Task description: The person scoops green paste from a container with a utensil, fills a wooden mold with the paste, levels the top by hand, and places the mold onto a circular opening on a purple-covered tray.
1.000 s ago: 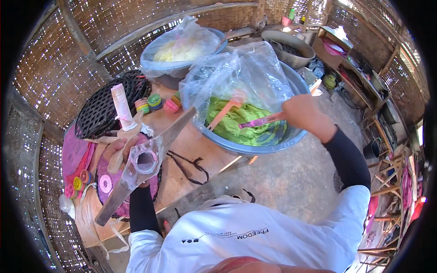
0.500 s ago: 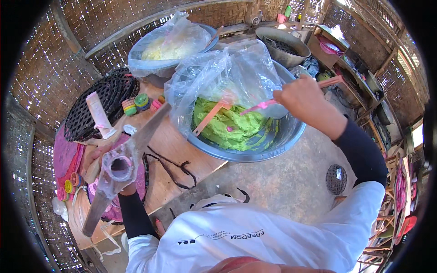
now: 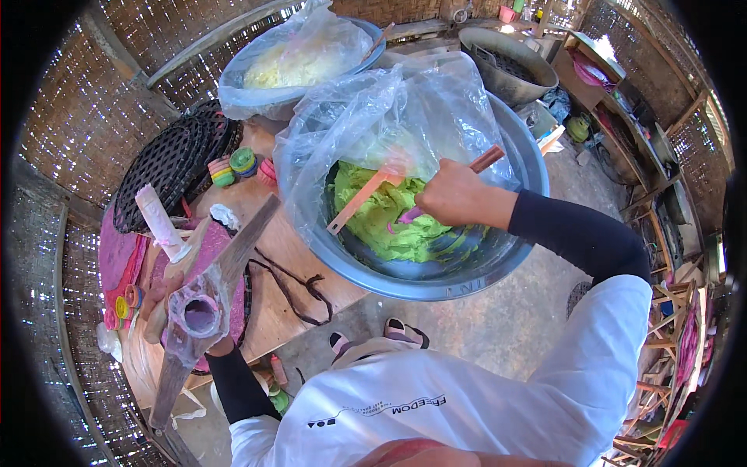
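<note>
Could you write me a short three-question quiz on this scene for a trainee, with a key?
1. What colour is most of the dough in the nearer tub? (a) white (b) green (c) brown
2. True or false: the left hand is inside that tub.
3. Fill the gap: the right hand grips a ____.

Key:
1. b
2. False; it is at the wooden press.
3. stick
</note>
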Demonstrator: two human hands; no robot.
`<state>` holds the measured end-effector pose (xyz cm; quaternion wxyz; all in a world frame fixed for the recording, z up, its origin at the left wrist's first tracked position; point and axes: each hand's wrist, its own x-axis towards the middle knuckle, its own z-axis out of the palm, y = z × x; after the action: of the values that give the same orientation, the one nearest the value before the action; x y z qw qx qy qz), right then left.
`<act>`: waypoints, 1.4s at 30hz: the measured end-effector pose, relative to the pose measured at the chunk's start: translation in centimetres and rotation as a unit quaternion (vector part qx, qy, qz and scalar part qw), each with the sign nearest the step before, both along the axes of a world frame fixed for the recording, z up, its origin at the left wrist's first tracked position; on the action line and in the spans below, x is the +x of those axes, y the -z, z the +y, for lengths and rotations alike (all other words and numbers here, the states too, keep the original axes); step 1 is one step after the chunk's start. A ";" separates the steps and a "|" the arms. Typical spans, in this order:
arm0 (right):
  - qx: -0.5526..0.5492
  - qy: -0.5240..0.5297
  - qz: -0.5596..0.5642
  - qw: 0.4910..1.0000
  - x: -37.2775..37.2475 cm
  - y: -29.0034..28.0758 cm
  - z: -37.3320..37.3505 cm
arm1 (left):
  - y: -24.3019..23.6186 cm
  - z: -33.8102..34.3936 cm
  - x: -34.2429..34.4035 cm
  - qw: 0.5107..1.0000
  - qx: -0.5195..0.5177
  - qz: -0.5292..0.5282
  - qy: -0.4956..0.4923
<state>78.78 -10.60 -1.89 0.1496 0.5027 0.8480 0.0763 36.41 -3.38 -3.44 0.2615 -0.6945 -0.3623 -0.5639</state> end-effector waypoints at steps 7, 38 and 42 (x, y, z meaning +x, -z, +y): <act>-0.048 0.057 0.139 0.988 -1.2 0.3 -1.1 | -0.3 0.6 1.1 0.999 0.026 0.026 0.008; -0.171 0.177 0.322 0.914 1.8 -12.3 -3.3 | -5.6 2.7 5.2 0.985 0.015 -0.021 0.170; -0.129 0.169 0.436 0.874 0.8 -14.8 -2.7 | -5.9 4.2 6.6 0.963 -0.054 -0.042 0.261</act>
<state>79.60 -13.33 12.87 -0.1610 0.5965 0.7319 -0.2875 42.97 0.83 2.45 0.0518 -0.7538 -0.2095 -0.6206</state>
